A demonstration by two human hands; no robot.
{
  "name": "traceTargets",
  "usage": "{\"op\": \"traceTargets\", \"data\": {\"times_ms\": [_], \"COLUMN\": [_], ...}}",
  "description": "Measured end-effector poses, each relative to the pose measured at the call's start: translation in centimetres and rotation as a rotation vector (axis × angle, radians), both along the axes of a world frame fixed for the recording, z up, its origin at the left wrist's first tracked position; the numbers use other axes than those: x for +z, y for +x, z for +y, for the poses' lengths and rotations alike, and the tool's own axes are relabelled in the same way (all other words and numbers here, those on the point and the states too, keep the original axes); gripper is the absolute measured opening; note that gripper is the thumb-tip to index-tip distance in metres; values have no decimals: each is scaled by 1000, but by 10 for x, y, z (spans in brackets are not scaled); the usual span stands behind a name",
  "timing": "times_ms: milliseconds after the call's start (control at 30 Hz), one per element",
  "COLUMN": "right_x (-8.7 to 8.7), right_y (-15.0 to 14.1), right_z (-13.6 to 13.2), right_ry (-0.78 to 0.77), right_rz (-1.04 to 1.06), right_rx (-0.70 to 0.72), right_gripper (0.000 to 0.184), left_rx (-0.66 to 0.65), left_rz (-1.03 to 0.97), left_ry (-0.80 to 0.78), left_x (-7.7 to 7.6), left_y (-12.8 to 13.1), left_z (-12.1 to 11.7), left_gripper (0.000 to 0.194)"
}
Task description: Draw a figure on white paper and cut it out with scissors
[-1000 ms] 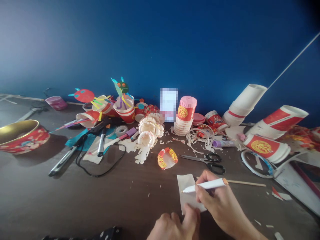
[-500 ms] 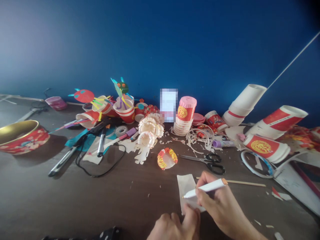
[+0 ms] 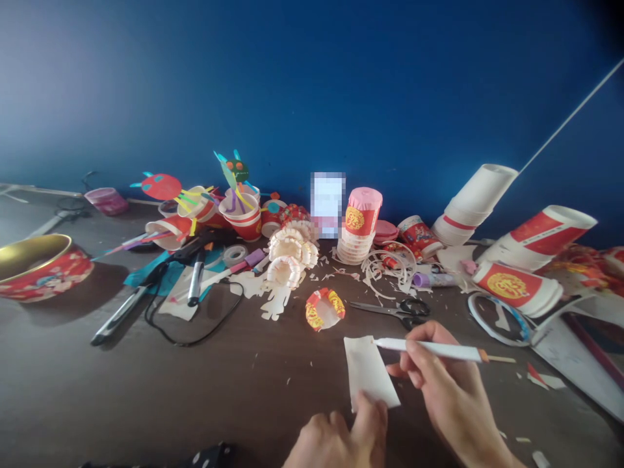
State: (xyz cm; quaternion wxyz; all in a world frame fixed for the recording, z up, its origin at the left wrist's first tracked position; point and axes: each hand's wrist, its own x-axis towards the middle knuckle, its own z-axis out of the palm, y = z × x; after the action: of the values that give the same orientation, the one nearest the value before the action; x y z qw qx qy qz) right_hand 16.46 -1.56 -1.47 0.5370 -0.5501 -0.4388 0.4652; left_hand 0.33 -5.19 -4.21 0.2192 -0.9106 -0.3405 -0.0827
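A small piece of white paper (image 3: 369, 370) lies flat on the dark table. My left hand (image 3: 341, 437), fingers curled, presses the paper's lower edge down with its fingertips. Pinched in my right hand (image 3: 446, 383) is a white marker (image 3: 433, 348) with an orange end, held almost level. Its tip is by the paper's upper right corner; whether it touches cannot be made out. The paper shows no clear marks. A thin wooden stick (image 3: 502, 359) pokes out behind the marker. Just beyond are black-handled scissors (image 3: 400, 312) and a red-and-yellow cut paper-cup piece (image 3: 325, 310).
White cut cup rings (image 3: 285, 260) and a pink-topped cup stack (image 3: 361, 224) stand at the back. Leaning cup stacks (image 3: 475, 205) and a tape roll (image 3: 497, 318) are on the right. Leftward lie a black-and-silver tool with a cord (image 3: 119, 315) and a gold-lined bowl (image 3: 46, 270).
My right hand has moved the marker from the paper's left middle to its upper right corner, turning it nearly level. My left hand stays on the paper's lower edge.
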Motion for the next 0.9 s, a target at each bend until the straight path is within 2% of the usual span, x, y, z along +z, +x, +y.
{"op": "traceTargets", "data": {"times_ms": [167, 333, 467, 633, 900], "right_x": [-1, 2, 3, 6, 7], "right_y": [0, 0, -1, -4, -8], "right_z": [1, 1, 0, 1, 2], "right_ry": [6, 30, 18, 15, 15], "right_rz": [-2, -135, -222, -360, -440], "right_rx": [29, 33, 106, 121, 142], "right_gripper": [19, 22, 23, 21, 22], "left_rx": [1, 23, 30, 28, 32], "left_rz": [17, 45, 50, 45, 48], "left_ry": [-21, -68, -103, -140, -132], "left_x": [4, 7, 10, 8, 10], "left_y": [-1, 0, 0, -1, 0], "left_z": [1, 1, 1, 1, 1], "left_gripper": [37, 40, 41, 37, 37]}}
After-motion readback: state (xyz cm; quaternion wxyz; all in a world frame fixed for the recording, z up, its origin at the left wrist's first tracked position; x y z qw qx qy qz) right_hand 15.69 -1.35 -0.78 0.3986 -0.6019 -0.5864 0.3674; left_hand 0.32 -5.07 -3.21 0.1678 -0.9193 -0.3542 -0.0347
